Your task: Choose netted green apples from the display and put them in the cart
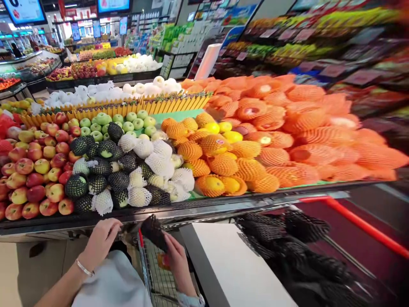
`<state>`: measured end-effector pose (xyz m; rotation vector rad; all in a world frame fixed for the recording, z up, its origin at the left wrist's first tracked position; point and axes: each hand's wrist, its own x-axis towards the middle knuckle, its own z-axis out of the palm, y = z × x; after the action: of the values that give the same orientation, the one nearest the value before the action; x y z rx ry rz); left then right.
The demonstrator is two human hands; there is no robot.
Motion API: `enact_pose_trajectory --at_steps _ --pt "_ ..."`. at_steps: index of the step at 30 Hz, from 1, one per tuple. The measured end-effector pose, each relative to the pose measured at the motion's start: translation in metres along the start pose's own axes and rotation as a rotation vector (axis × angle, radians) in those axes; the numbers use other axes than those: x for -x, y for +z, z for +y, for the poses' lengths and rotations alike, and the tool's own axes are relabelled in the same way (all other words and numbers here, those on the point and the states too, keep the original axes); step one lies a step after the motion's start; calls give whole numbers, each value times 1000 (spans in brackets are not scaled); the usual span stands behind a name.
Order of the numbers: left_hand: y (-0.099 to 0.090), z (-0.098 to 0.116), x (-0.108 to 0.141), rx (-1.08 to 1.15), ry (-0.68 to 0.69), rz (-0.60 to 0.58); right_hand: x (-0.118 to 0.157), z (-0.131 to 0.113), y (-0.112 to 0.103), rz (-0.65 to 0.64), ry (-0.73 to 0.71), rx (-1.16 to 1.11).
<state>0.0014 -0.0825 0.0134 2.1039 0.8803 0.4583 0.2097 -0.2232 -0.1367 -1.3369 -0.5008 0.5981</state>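
Note:
In the head view my right hand [176, 252] grips a black foam fruit net [154, 232] above a wire shopping cart [156, 273]. Whether any fruit is inside that net I cannot make out. My left hand [101, 238] is loosely bent at the front edge of the fruit display, with nothing visible in it; some of its fingers are hidden. Just beyond both hands lie green fruits in black nets [119, 181] and pale fruits in white nets [139, 197].
A white box [236, 264] and a heap of black foam nets [297, 251] lie to the right, by a red bar [367, 224]. Red-yellow apples [35, 179], green apples [137, 123], orange-netted fruit [223, 164] and red-netted fruit [319, 136] fill the display, whose metal edge [204, 212] crosses ahead.

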Motion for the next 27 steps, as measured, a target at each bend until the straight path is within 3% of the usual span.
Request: enact_pose_trajectory --at_steps 2,4,8,11,14,16,19,21,24,27 --pt "-1 18 -19 144 -6 -72 -12 -25 26 -49 -37 -62" --pt "-7 30 -39 206 52 -66 -27 -47 51 -130 -195 -1" --pt "-23 39 -77 69 194 177 -69 -78 90 -279 -554 208" --pt "-30 36 -97 -73 377 409 -99 -98 105 -360 -616 293" --pt "-39 32 -109 -125 520 376 -120 -115 116 -505 -610 313" --pt "-45 30 -114 -117 443 276 -127 -121 123 -580 -610 304" --pt "-54 29 -120 -7 136 237 -129 -124 136 -572 -592 279" --pt "-60 29 -122 83 23 212 -127 -124 145 -568 -586 265" --pt "-68 26 -122 217 7 201 -120 -125 157 -536 -617 252" --pt "-74 16 -116 460 7 302 -113 -127 167 -436 -623 240"
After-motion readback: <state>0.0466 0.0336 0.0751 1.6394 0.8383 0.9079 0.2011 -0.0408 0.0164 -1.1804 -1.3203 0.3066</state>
